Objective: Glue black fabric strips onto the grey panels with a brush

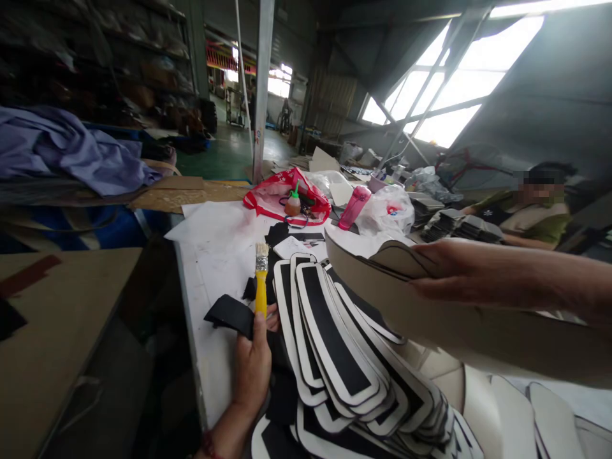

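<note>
My left hand (255,360) is closed round the yellow handle of a paintbrush (261,287), its bristles pointing up. A folded black strip (232,315) sits against the same hand, and its far end sticks out to the left. On the right, my right hand (449,271) grips curved beige panels (401,258) from above, with the thumb side hidden. Between the hands lies a fanned pile of white curved pieces with black centres (339,331). More black strips (282,389) lie beside my left wrist.
Behind the pile are a red plastic bag (268,194) with a green-tipped bottle (293,203), a pink bottle (354,207) and a white plastic bag (389,213). Beige panels (511,414) lie at lower right. A co-worker (535,210) sits at far right. The table edge (189,319) runs along the left.
</note>
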### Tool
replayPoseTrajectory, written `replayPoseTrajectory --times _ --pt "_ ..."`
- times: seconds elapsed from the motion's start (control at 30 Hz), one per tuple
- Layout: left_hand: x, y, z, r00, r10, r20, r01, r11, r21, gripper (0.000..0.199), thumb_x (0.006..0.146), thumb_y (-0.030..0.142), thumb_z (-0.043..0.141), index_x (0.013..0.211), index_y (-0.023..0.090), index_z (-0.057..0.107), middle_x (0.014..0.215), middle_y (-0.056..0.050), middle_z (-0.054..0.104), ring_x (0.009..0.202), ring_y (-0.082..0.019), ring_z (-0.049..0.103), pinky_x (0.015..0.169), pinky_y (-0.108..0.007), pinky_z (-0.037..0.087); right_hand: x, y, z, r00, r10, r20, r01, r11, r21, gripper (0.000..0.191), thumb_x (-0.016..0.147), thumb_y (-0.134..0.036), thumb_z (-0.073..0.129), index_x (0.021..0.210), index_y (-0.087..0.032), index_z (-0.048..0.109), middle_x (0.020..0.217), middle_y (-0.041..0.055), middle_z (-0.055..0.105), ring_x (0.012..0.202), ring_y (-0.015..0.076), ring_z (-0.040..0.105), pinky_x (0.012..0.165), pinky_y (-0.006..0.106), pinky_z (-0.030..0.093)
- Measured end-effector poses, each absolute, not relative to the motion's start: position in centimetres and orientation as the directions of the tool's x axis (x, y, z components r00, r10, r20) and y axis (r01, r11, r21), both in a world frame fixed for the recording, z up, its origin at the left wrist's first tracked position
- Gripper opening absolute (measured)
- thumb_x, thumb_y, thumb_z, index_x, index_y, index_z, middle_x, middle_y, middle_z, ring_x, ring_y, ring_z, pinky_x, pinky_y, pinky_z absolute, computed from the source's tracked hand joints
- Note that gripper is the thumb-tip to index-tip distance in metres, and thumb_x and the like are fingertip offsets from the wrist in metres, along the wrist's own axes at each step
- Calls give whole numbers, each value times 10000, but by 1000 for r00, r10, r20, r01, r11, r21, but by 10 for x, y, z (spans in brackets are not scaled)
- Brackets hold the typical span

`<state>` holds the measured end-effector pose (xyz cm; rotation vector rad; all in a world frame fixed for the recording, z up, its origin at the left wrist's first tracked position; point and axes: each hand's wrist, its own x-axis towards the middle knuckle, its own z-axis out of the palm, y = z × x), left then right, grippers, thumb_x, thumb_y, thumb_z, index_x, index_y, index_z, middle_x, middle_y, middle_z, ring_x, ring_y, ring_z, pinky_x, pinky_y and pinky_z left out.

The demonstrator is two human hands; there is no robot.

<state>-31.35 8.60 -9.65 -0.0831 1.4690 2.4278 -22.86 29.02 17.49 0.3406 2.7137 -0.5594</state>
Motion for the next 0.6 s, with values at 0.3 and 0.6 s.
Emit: replayPoseTrajectory --times 0.3,0.6 --pt "-320 81 -105 -948 257 -186 -285 -433 855 416 842 498 506 1053 153 605 1044 -128 671 1015 -250 617 876 -342 505 -252 307 70 -850 374 -372 468 860 -205 193 812 -193 477 900 -108 626 787 68 649 675 161 599 585 237 463" --pt "-322 82 -106 -944 264 -197 -294 -405 865 340 873 434 473 1040 163 593 1007 -121 678 1004 -236 622 836 -306 523 -217 313 -6 -853 420 -310 484 859 -167 731 775 -540 564 1334 -99 396 1198 166 582 1049 241 582 844 290 454"
